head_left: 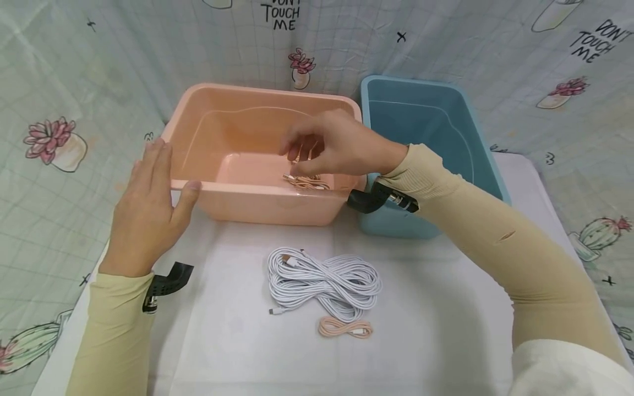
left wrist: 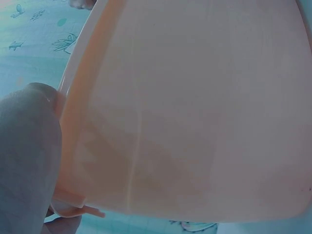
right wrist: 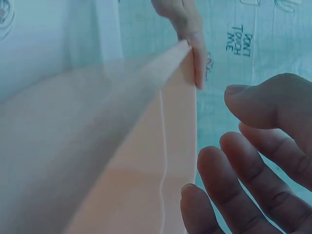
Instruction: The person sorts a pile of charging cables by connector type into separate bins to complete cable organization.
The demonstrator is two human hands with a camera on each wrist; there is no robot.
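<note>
My right hand (head_left: 329, 143) reaches into the peach bin (head_left: 267, 206). Its thumb and fingers are bent with a gap between them, and nothing is pinched in the right wrist view, where the fingers (right wrist: 219, 175) are loosely spread. Just below it, a bundle of tan cable (head_left: 307, 182) lies at the bin's bottom right; thin strands show between the fingers in the head view. My left hand (head_left: 148, 209) rests at the bin's near left corner, fingers straight along the left rim and thumb (left wrist: 36, 122) on the front rim.
A blue bin (head_left: 446, 93) stands right of the peach one, partly behind my right forearm. In front of the bins, a large coil of white cable (head_left: 324, 280) and a small tan cable bundle (head_left: 344, 328) lie on the white tabletop (head_left: 238, 341). A printed cloth (head_left: 337, 33) hangs behind.
</note>
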